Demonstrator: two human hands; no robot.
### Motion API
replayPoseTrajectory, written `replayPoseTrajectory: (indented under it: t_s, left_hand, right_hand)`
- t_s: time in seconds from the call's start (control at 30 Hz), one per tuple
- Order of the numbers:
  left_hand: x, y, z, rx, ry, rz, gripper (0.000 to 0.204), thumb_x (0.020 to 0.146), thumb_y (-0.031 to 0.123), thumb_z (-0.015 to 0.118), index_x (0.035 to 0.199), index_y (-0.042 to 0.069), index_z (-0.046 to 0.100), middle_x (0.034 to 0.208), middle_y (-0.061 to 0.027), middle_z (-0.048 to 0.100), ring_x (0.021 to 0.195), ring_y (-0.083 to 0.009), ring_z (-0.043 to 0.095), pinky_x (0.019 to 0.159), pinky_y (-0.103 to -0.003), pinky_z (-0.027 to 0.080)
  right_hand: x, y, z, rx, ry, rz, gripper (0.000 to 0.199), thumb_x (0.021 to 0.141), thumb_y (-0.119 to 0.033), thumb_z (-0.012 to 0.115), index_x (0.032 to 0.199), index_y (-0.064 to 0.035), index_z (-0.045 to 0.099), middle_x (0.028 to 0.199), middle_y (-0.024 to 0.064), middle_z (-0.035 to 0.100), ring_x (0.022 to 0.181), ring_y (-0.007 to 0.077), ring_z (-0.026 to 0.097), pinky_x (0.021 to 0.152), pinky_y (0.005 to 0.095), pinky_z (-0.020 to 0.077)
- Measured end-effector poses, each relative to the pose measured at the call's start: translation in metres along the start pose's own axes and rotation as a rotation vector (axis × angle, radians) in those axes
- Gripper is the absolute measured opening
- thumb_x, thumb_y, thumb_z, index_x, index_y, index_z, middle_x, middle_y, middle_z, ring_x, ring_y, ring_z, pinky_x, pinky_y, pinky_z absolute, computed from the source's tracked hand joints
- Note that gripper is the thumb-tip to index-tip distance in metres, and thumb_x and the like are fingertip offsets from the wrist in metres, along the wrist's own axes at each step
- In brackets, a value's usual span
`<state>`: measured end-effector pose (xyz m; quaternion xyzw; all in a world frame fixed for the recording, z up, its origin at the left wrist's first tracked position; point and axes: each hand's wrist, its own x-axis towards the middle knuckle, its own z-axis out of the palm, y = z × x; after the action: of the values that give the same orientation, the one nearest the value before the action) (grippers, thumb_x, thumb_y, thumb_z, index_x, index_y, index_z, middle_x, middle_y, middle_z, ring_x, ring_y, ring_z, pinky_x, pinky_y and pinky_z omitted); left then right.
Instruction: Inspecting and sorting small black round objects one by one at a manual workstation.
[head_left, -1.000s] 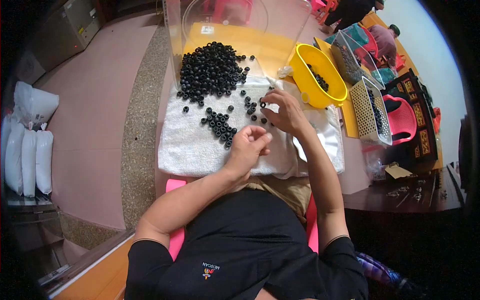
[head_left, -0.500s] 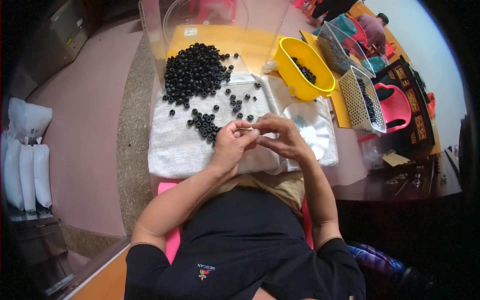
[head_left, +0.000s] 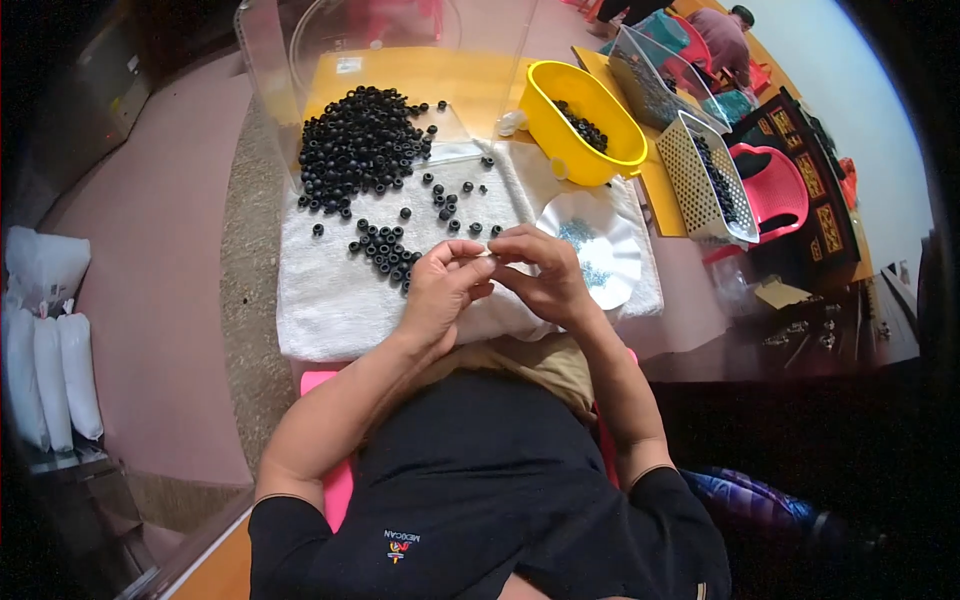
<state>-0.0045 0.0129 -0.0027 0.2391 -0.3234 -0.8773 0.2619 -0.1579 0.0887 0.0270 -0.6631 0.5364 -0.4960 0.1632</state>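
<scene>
As far as the layout shows, I judge the work to be well short of complete, since most of the stock on the white towel beyond my hands appears unhandled. Ahead of my right hand, the yellow basin [head_left: 620,125] contains a modest number of black pieces; whether these are finished I cannot determine. Just beyond my right wrist sits a white scalloped dish [head_left: 622,240] with tiny pale bits in it. Past my left hand stands the large black heap [head_left: 360,150], by my reading the bulk of what is left. Nearer, just off my left fingers, is a smaller cluster [head_left: 385,250]; its status is unconfirmed. A few loose beads [head_left: 448,205] lie scattered ahead of both hands.

My left hand [head_left: 437,290] and right hand [head_left: 548,275] face each other, fingers curled, thumbs drawn close to forefingers, fingertips meeting or nearly so. Any item between them is too small and hidden to identify; grip not verifiable.
</scene>
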Motion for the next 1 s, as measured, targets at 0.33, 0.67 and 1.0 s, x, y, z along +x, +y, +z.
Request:
replayPoseTrajectory:
  t_s: [0.33,0.67,1.0]
  left_hand:
    - [0.002,-0.005,-0.002,-0.002,-0.008,-0.011,0.017,0.088,0.008,0.066,0.102,0.004,0.057,0.095,-0.0060,0.064,0.084,-0.0139,0.062,0.076,-0.029,0.054]
    - [0.000,-0.006,-0.001,0.048,0.035,-0.042,0.016,0.087,0.008,0.069,0.098,0.004,0.059,0.091,-0.0059,0.065,0.079,-0.0130,0.061,0.072,-0.026,0.055]
    - [-0.002,-0.009,0.003,0.076,0.028,-0.079,0.016,0.087,0.010,0.070,0.098,0.005,0.060,0.091,-0.0058,0.065,0.080,-0.0123,0.061,0.075,-0.027,0.054]
  right_hand:
    - [-0.009,-0.003,-0.002,-0.246,0.063,-0.095,0.025,0.073,0.001,0.074,0.096,-0.0063,0.066,0.087,0.0086,0.069,0.079,0.0257,0.067,0.070,0.0342,0.0536]
    - [-0.034,0.031,-0.081,-0.628,0.109,0.136,0.024,0.076,0.005,0.067,0.099,-0.0025,0.065,0.092,0.0120,0.068,0.081,0.0245,0.068,0.070,0.0324,0.0533]
    - [-0.041,0.070,-0.127,-0.837,-0.020,0.276,0.026,0.076,-0.002,0.065,0.101,-0.0049,0.062,0.096,0.0155,0.067,0.090,0.0364,0.063,0.081,0.0429,0.0503]
